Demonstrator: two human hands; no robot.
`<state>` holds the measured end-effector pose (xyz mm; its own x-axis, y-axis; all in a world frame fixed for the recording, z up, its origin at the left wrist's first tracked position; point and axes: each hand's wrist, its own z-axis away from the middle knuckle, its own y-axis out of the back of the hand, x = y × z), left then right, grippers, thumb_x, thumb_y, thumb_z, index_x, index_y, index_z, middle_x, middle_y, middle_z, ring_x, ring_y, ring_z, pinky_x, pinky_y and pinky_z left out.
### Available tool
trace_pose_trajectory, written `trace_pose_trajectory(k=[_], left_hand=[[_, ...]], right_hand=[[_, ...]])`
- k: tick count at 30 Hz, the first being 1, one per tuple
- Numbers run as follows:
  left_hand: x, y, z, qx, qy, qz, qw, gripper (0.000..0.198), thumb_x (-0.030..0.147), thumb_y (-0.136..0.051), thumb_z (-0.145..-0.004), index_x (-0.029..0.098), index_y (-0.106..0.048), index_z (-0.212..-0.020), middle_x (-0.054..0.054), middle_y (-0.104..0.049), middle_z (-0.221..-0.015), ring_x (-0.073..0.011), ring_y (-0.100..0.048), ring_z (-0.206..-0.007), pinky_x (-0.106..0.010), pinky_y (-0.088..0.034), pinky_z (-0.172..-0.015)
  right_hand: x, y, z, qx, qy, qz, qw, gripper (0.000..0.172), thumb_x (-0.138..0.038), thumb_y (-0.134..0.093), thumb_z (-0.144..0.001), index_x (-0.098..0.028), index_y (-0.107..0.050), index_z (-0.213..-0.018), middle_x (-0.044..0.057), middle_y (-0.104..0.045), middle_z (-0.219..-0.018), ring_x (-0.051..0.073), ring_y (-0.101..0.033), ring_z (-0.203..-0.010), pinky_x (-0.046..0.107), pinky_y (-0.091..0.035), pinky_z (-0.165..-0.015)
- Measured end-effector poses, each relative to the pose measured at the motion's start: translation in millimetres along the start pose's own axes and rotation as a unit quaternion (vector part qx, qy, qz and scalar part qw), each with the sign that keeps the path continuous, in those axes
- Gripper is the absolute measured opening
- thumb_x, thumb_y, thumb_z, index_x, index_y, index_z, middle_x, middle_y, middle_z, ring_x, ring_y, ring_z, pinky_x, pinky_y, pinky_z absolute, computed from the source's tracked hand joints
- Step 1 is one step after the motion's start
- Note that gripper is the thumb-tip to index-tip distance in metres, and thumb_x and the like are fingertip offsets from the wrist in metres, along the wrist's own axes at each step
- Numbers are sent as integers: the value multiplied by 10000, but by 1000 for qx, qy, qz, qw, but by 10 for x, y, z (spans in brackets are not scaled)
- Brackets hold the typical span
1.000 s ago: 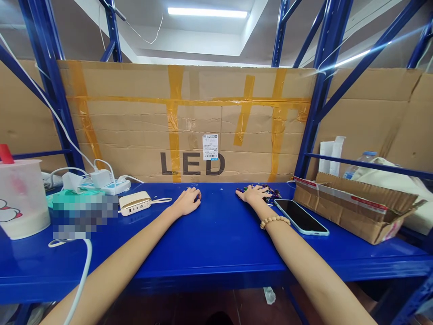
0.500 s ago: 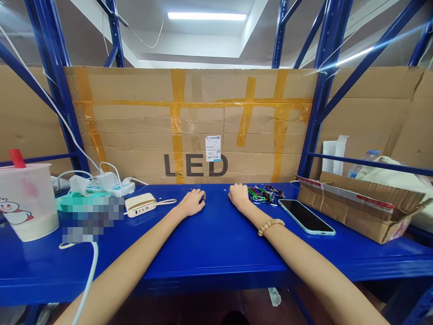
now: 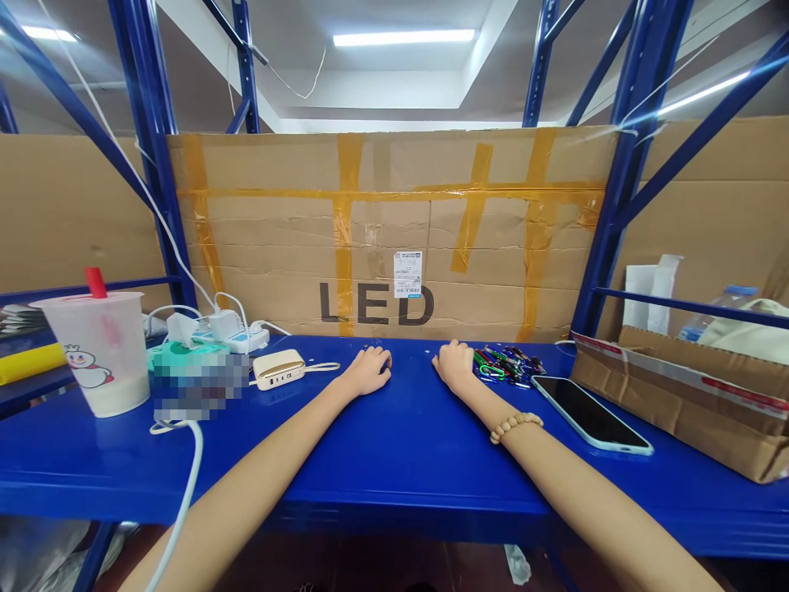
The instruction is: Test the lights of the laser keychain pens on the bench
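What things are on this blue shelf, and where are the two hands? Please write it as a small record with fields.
Left hand: bare, resting on the blue steel shelf, holding nothing
Right hand: bare, resting on the shelf, holding nothing
Nearest left hand: cream-and-gold power bank
Nearest right hand: pile of small colourful carabiners
Right wrist: beige bead bracelet
Further right: black-screened smartphone in pale blue case
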<state>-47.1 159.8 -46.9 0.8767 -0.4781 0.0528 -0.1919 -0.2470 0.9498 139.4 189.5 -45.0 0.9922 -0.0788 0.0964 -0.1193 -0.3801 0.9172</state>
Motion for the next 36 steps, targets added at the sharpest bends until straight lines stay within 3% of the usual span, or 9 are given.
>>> trace_pose_trajectory(k=[3,7,13,15,18,22,27,32,36], left_hand=[[2,-5,5,1,6,10,1000,121,216,-379,-786,198,-478,-853,-48,-522,-894,-208,-487,-895,-396,-358,-872],[9,1,17,-3,11,12,1000,124,219,-379,-789,198,-480,-857,-48,-529,-909,-207,-494,-901,-393,-358,-876],[20,14,50,8,28,28,999,258,237,-369,-799,184,-415,-1048,-77,-554,-972,-233,-497,-980,-385,-374,-844],[12,10,53,11,30,37,999,321,232,-372,-795,181,-367,-1112,-88,-545,-1036,-232,-494,-1008,-380,-380,-841],[-3,3,48,-3,36,25,999,284,210,-367,-790,173,-402,-1070,-108,-515,-1111,-241,-469,-1061,-398,-365,-871],[-9,-2,37,-18,41,1,999,232,235,-353,-807,165,-464,-999,-125,-500,-1117,-266,-438,-1098,-436,-349,-891],[2,11,40,-15,47,-15,999,231,256,-348,-808,163,-484,-969,-116,-516,-1069,-259,-475,-1038,-436,-349,-889],[-8,45,62,-24,37,-12,999,228,319,-361,-797,179,-485,-927,-91,-537,-1015,-244,-495,-984,-426,-358,-866],[-26,48,63,-36,24,-17,999,240,359,-371,-789,177,-486,-895,-96,-543,-996,-248,-503,-963,-418,-368,-845]], right_hand=[[21,-5,6,1,6,-20,1000,328,-254,-415,-835,-48,-621,-987,211,-527,-1058,279,-533,-938,326,-397,-691],[75,-34,-15,-6,91,-81,992,291,-147,-397,-819,-117,-605,-1019,148,-517,-1099,240,-512,-992,298,-414,-722],[-149,-81,49,-28,280,-328,902,292,-141,-474,-767,-212,-563,-1036,18,-568,-998,104,-544,-818,227,-417,-762],[-282,-74,106,-16,328,-366,870,273,-167,-488,-764,-193,-559,-1027,19,-567,-952,103,-535,-804,224,-419,-753],[-406,-50,171,10,359,-364,859,214,-181,-470,-773,-183,-572,-961,24,-540,-919,110,-523,-785,231,-419,-719],[-406,2,211,1,353,-342,871,194,-188,-458,-792,-198,-564,-955,22,-536,-947,108,-527,-807,218,-406,-687],[-380,97,275,12,277,-247,929,210,-317,-465,-817,-213,-540,-982,38,-584,-955,159,-528,-918,247,-386,-698],[-395,139,289,-34,191,-199,961,379,-507,-402,-820,-195,-539,-986,77,-627,-972,214,-571,-924,299,-390,-708],[-389,156,281,-48,180,-181,966,461,-576,-380,-802,-191,-544,-995,88,-652,-915,236,-598,-881,317,-392,-704]])
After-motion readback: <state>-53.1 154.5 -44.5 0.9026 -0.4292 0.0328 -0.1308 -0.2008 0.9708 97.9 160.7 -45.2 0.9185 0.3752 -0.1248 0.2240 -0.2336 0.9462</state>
